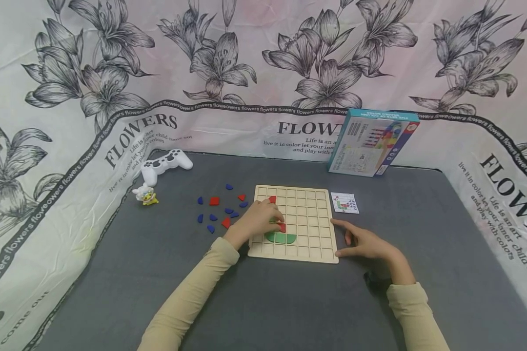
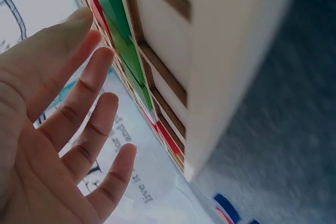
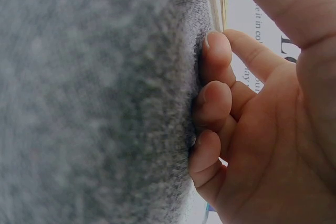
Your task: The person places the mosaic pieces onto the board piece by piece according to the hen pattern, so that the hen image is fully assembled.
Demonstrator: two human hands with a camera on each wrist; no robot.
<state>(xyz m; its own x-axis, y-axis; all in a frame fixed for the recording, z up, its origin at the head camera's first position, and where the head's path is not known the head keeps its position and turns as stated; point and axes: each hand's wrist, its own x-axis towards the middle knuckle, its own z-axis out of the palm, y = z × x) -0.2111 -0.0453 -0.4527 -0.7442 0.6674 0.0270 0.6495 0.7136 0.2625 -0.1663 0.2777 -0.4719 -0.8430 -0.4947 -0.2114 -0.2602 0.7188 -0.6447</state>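
Observation:
A pale wooden grid board (image 1: 313,202) lies on the table. My left hand (image 1: 260,218) reaches over its left part, fingers extended, fingertips right at a red piece (image 1: 282,228). In the left wrist view the thumb tip is beside this red piece (image 2: 98,13), and the other fingers are spread. Green pieces (image 1: 281,238) form a rounded strip in the row below it. Another red piece (image 1: 272,199) sits higher on the board. My right hand (image 1: 363,243) rests at the board's right side, index finger and thumb against the edge, its other fingers bent on the cloth (image 3: 105,98).
Several blue pieces (image 1: 213,217) and red pieces (image 1: 214,201) lie scattered left of the board. A printed pattern card (image 1: 345,203) lies to its right. Behind stands a box (image 1: 369,142). A white game controller (image 1: 167,165) and small figurine (image 1: 146,195) are at the far left.

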